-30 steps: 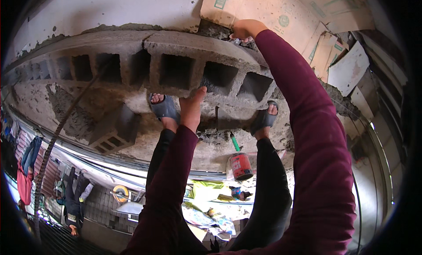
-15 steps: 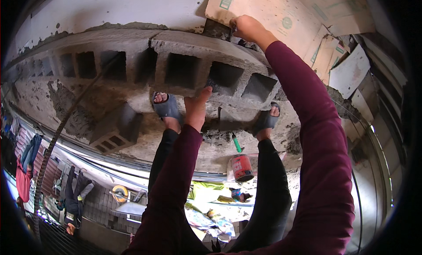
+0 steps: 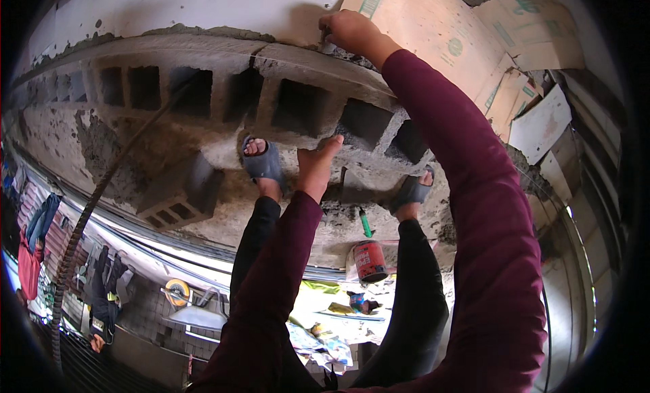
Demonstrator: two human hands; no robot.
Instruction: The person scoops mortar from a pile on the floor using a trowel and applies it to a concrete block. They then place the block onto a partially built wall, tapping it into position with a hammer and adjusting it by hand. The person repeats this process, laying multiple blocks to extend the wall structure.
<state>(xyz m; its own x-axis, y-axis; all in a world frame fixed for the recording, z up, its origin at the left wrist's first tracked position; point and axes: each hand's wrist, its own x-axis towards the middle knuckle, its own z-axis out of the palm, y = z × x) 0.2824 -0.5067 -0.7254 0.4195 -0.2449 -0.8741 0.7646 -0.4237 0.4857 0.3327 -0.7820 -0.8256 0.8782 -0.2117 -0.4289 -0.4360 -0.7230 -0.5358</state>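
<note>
A row of hollow concrete blocks (image 3: 271, 108) runs across in front of me, its dark openings facing me. My left hand (image 3: 317, 166) is at the lower edge of the row's right part, its thumb raised against the block; its other fingers are hidden. My right hand (image 3: 353, 34) reaches over the far side of the row, beside the pale wall (image 3: 203, 10) and the cardboard sheet (image 3: 426, 34). Its fingers are bent together; what they hold, if anything, is too small to name. A thin line runs along the row's top.
A loose hollow block (image 3: 183, 190) lies at left. Between my sandalled feet are a green-handled tool (image 3: 365, 223) and a red can (image 3: 367, 261). A ribbed steel bar (image 3: 95, 200) slants across the left side. White broken boards (image 3: 539, 125) lie at right. A person (image 3: 105, 298) is farther off.
My right hand has moved left along the far side of the row, off the cardboard's corner toward the wall. The view has shifted slightly; my left hand stays at the block's lower edge.
</note>
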